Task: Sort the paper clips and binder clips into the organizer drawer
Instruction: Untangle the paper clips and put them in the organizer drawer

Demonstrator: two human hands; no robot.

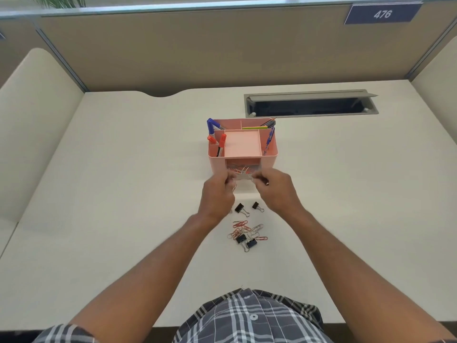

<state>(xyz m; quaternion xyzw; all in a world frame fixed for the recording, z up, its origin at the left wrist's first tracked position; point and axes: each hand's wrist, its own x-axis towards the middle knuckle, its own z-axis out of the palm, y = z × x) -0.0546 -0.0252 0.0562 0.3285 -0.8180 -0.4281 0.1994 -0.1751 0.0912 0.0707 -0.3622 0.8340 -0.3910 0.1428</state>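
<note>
From the head view, the pink organizer [242,144] stands mid-worktop [123,194], its clear drawer [243,172] pulled out toward the person and holding paper clips. The left hand [217,191] and right hand [274,189] meet at the drawer's front edge, each grip pinched together on what appear to be small clips. Two binder clips [241,209] lie just behind the hands; a mixed clip pile [247,235] sits nearer the person, with open worktop on both sides.

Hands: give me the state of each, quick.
Left hand: fingers curled, pinching paper clips over the drawer.
Right hand: fingers curled, pinching something small at the drawer; what, cannot be told.
</note>
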